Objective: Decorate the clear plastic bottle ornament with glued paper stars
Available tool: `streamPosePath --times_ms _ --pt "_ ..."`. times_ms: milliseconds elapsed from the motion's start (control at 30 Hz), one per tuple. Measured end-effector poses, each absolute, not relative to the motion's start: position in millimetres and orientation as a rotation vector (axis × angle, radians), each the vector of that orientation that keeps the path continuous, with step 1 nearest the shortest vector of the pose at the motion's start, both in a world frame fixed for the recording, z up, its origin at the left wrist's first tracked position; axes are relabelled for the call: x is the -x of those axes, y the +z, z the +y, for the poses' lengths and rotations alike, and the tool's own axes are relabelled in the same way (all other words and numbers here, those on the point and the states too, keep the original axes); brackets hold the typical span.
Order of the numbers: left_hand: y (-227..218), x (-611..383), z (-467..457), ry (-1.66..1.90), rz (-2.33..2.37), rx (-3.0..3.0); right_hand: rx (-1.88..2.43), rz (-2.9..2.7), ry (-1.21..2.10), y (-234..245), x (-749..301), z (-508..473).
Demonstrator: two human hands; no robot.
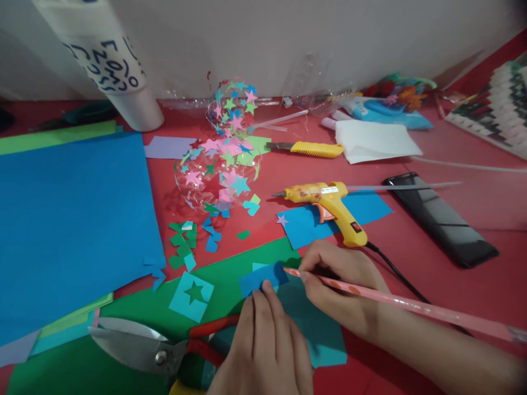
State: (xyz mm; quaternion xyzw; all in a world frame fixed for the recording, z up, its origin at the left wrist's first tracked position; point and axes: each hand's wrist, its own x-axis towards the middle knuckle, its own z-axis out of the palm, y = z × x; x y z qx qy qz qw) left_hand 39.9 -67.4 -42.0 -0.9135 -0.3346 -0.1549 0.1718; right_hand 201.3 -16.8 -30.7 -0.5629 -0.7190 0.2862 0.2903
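Observation:
My right hand [337,285] is closed round a pink dotted pencil [395,303], whose tip touches a small blue paper piece [261,277]. My left hand [263,345] lies flat, fingers together, with its fingertips pressing the lower edge of that blue piece. The piece rests on a light blue sheet [317,329] over a green sheet [230,274]. Large scissors [140,345] with red handles lie just left of my left hand, partly hidden under it.
A yellow glue gun [329,206] lies on a blue sheet behind my hands, its cord running right. A clear ball covered in paper stars [222,159], paper scraps, a yellow cutter [308,148], a phone [440,219], a big blue sheet [69,225] and a star-cut square [191,296] surround them.

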Motion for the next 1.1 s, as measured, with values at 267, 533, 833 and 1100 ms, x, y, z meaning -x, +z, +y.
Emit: streamPosePath --times_ms 267,533,833,1100 --pt "-37.5 -41.2 -66.7 -0.364 -0.978 2.582 1.522 -1.924 0.763 -32.8 -203.1 -16.9" --pt "-41.1 -40.5 -65.6 -0.436 -0.953 2.601 1.397 -2.024 0.718 -32.6 -203.5 -18.1" --pt "-39.9 -41.4 -66.3 -0.411 -0.979 2.584 1.324 -2.087 0.760 -32.7 -203.8 -20.4" --pt "-39.4 -40.3 -67.9 -0.369 -0.969 2.602 1.207 -2.091 0.813 -32.9 -203.7 -20.3"
